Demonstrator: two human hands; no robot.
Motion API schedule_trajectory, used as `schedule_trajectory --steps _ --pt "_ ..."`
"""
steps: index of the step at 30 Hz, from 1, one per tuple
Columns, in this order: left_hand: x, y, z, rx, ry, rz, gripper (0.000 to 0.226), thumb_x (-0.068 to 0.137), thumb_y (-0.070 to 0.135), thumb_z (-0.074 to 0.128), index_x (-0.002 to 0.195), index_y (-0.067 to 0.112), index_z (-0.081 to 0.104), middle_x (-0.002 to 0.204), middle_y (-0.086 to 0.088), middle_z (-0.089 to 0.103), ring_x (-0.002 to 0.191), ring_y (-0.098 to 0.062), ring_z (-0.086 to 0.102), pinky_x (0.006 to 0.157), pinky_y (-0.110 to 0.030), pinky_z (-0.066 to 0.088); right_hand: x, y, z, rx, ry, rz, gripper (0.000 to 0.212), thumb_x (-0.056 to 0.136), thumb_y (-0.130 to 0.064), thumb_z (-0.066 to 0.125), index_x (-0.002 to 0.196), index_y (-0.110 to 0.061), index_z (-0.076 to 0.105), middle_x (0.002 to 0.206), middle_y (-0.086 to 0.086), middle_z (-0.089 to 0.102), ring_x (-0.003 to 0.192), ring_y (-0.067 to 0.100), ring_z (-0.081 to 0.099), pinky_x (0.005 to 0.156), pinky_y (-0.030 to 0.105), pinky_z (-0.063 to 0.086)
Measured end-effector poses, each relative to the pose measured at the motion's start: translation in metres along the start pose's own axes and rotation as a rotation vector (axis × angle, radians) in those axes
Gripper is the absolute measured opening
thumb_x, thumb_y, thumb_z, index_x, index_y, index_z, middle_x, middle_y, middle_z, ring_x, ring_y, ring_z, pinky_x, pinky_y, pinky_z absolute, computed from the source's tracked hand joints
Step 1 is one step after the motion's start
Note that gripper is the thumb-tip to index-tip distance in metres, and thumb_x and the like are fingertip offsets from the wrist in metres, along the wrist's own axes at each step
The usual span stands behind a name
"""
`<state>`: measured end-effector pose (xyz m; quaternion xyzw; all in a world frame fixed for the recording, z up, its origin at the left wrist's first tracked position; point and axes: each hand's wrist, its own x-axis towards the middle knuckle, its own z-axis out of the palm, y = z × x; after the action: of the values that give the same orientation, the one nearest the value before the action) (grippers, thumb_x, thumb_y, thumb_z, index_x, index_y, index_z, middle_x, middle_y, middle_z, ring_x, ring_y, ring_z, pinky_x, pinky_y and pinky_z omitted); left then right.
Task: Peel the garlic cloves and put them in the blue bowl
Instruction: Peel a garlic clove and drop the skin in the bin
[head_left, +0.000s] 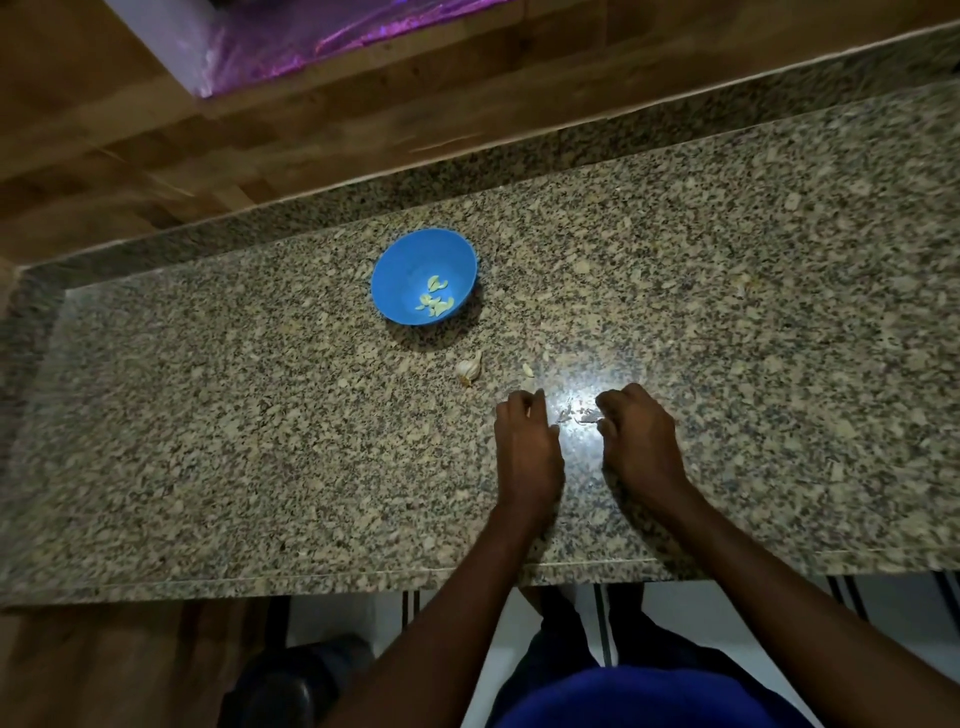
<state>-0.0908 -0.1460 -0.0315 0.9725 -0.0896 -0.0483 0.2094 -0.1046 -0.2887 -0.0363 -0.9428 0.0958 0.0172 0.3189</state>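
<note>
Resting both curled hands on the counter (727, 270), my left hand (524, 441) seems to pinch a clove, my right hand (636, 436) papery skin. Light, slippery cloves; garlic bulb (469, 368) sits near the blue bowl (395, 270).

We look down on a speckled granite countertop (208, 415). Toward the far side sits a blue bowl (410, 260) with several peeled garlic cloves (435, 300) in it. Nearer us, just right of the bowl, lies a partly broken garlic bulb (470, 368), with one loose clove (528, 370) to its right. Both our hands rest on the counter near the front edge. The left hand (527, 447) is curled, a sliver of something pale showing at its fingertips. The right hand (639, 436) pinches a small piece over scraps of papery skin (569, 413) between the hands.
</note>
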Motion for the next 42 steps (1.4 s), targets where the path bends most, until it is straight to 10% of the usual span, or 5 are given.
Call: schedule_trajectory --steps 15,23,28,32,42 --pt "-0.005 -0.002 0.002 -0.099 0.013 0.07 0.011 0.091 0.005 0.061 0.084 0.004 0.07 0.085 -0.011 0.06 0.081 -0.024 0.052 0.066 -0.038 0.041 0.019 -0.013 0.014 -0.017 -0.09 -0.062 0.013 0.085 0.001 0.058 0.077 -0.006 0.065 0.077 0.008 0.06 0.07 0.026 0.055 0.058 0.035 0.033" --pt "0.005 0.008 -0.005 -0.388 0.093 -0.178 0.011 0.083 -0.002 0.065 0.082 0.0 0.075 0.082 -0.012 0.073 0.078 -0.024 0.067 0.074 -0.035 0.05 0.02 0.001 -0.005 0.275 0.007 0.283 0.012 0.08 -0.01 0.069 0.073 -0.016 0.077 0.069 0.002 0.073 0.069 0.017 0.068 0.067 0.026 0.052" --pt "0.007 0.023 0.003 -0.196 0.005 -0.104 0.016 0.088 -0.004 0.06 0.076 0.003 0.066 0.084 -0.01 0.058 0.079 -0.021 0.055 0.07 -0.04 0.042 0.023 0.013 -0.02 0.491 0.013 0.425 0.021 0.077 -0.001 0.074 0.065 -0.019 0.073 0.054 -0.001 0.069 0.053 0.013 0.07 0.058 0.026 0.059" --pt "-0.006 0.034 0.019 0.095 -0.055 -0.003 0.02 0.098 0.026 0.06 0.108 0.01 0.065 0.11 -0.006 0.056 0.106 -0.022 0.05 0.077 -0.031 0.043 0.023 0.021 -0.023 0.655 -0.022 0.508 0.016 0.076 0.009 0.074 0.07 -0.006 0.073 0.07 0.017 0.071 0.063 0.032 0.073 0.066 0.041 0.062" --pt "-0.037 -0.019 0.004 0.223 -0.035 0.041 0.019 0.083 -0.008 0.057 0.094 0.007 0.063 0.1 -0.01 0.061 0.092 -0.027 0.057 0.069 -0.036 0.04 0.014 0.013 -0.011 0.944 -0.132 0.618 0.021 0.079 0.02 0.064 0.066 0.003 0.064 0.077 0.024 0.068 0.055 0.031 0.065 0.062 0.048 0.06"
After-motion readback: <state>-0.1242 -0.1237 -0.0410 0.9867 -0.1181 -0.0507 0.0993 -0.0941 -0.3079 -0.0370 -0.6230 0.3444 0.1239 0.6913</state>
